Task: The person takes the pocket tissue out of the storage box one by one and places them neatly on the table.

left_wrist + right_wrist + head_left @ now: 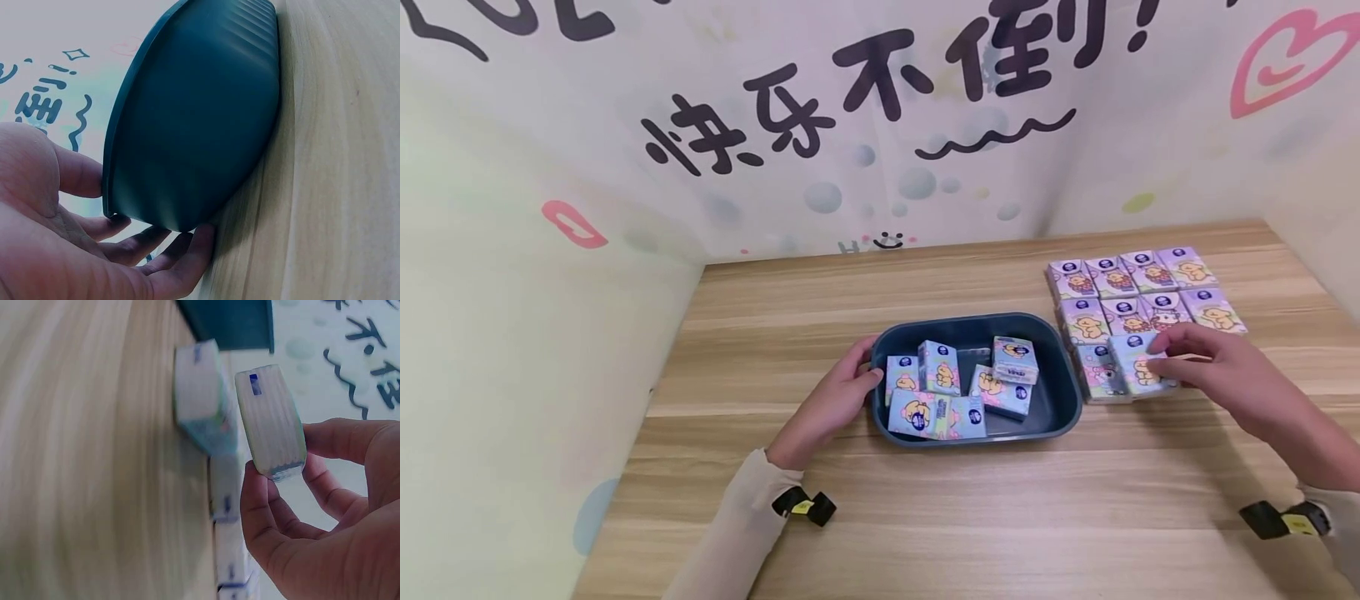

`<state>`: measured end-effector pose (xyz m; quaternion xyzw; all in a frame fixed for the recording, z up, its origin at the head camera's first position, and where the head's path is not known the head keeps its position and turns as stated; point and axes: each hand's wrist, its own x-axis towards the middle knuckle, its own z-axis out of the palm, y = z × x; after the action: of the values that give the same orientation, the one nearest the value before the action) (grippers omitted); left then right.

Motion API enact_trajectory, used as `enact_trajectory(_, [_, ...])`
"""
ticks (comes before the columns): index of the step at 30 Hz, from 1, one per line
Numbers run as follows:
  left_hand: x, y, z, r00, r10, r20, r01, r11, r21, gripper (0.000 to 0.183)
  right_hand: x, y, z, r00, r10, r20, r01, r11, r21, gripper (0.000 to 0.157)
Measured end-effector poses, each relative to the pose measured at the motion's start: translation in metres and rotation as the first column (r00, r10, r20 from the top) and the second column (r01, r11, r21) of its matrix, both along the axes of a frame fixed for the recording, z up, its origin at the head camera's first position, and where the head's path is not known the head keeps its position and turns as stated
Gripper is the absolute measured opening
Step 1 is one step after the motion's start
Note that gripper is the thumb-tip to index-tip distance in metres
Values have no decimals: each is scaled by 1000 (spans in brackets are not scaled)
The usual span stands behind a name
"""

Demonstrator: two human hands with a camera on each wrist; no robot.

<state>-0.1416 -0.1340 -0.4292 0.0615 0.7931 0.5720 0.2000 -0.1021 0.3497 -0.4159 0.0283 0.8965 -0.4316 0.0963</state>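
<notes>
Right grip [1217, 367] pinching blue packet [1129, 367], oval logo [1135, 341] illegible; left grip [842, 390] holding tub [194, 119]; wall [760, 212] reads 快乐不倒

Black lettering [887, 90] on pale wall [760, 196].

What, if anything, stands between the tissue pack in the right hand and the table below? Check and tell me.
Nothing visible blocks the held pack. Another pack sits close, toward the tub; whether their edges overlap, I can't tell.
</notes>
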Motion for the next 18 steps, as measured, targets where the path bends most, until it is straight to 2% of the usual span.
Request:
enact_trajectory(8, [1,0,0,1000,-2,-2,2,1000,11,54,-1,20,-15,999,-34,2,34,999,-15,29])
enact_trajectory(18, [1,0,-1,1000,-7,-4,7,1000,11,55,-1,18,-26,1000,-11,-11,11,999,51,28])
